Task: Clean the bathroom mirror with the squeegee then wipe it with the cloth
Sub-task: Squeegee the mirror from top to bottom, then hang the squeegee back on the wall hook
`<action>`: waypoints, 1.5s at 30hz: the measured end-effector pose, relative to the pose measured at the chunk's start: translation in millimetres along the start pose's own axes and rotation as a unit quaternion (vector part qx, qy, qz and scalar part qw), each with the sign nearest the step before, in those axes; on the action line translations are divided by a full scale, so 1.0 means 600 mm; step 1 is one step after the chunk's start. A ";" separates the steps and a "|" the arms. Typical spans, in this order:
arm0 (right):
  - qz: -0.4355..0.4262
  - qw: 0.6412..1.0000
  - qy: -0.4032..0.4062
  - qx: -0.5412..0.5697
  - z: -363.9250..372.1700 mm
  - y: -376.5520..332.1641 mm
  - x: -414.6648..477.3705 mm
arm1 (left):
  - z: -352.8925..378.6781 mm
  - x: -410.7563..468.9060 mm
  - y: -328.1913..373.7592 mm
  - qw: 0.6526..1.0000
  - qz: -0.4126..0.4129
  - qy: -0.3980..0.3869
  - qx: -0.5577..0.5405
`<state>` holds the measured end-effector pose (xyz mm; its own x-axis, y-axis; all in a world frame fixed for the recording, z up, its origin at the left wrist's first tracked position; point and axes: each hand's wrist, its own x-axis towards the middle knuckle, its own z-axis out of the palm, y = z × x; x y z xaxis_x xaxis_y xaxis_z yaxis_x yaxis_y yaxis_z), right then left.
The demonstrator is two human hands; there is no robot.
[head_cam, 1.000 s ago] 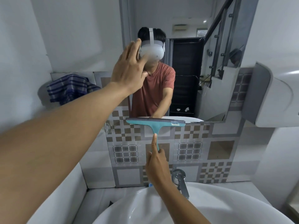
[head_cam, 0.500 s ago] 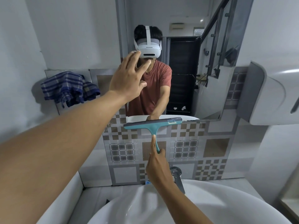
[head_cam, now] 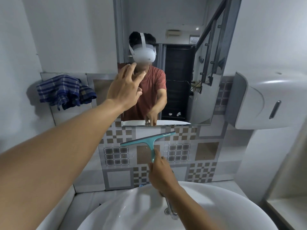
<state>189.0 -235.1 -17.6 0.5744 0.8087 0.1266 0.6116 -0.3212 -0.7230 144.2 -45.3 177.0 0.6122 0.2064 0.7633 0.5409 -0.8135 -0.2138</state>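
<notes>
The tall mirror (head_cam: 179, 27) hangs on the wall above the patterned tiles. My right hand (head_cam: 162, 175) grips the handle of a teal squeegee (head_cam: 150, 141), whose blade sits tilted over the tiles just below the mirror's lower edge, its right end higher. My left hand (head_cam: 126, 87) is raised with fingers spread, at the mirror's lower left part, holding nothing. A blue checked cloth (head_cam: 66, 92) hangs on the wall to the left of the mirror, apart from both hands.
A white basin (head_cam: 126, 211) lies below with a chrome tap (head_cam: 171, 209) behind my right wrist. A white wall dispenser (head_cam: 269, 100) juts out at the right, close to the mirror's edge. A person's reflection fills the mirror's middle.
The squeegee has come down off the mirror's bottom edge onto the tiles and tilted, right end up. My left hand has lowered a little along the mirror.
</notes>
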 end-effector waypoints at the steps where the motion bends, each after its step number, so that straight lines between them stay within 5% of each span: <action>1: 0.008 1.000 -0.002 0.009 -0.015 0.001 -0.004 | -0.006 -0.012 0.008 1.000 0.000 -0.006 -0.015; 9: 0.005 0.999 -0.033 -0.028 -0.186 -0.033 -0.027 | -0.037 -0.147 0.107 0.952 -0.027 -0.174 -0.249; 24: -0.070 0.981 -0.152 -0.095 -0.332 -0.077 -0.031 | -0.087 -0.183 0.215 0.909 -0.023 -0.206 -0.362; 31: -0.080 0.987 -0.133 -0.037 -0.355 -0.092 -0.029 | -0.101 -0.189 0.207 0.872 -0.077 -0.252 -0.412; 36: -0.097 0.983 -0.059 0.143 -0.353 -0.103 -0.018 | -0.105 -0.210 0.178 0.854 -0.145 -0.254 -0.430; 45: -0.154 0.969 -0.020 0.192 -0.211 -0.142 -0.002 | -0.113 -0.259 0.121 0.828 -0.240 -0.234 -0.449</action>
<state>205.0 -271.3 129.9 0.3704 0.8580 0.3559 0.4991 0.1393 -0.8553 49.1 -173.4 83.9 0.7218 0.6401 0.2632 0.2680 -0.6091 0.7465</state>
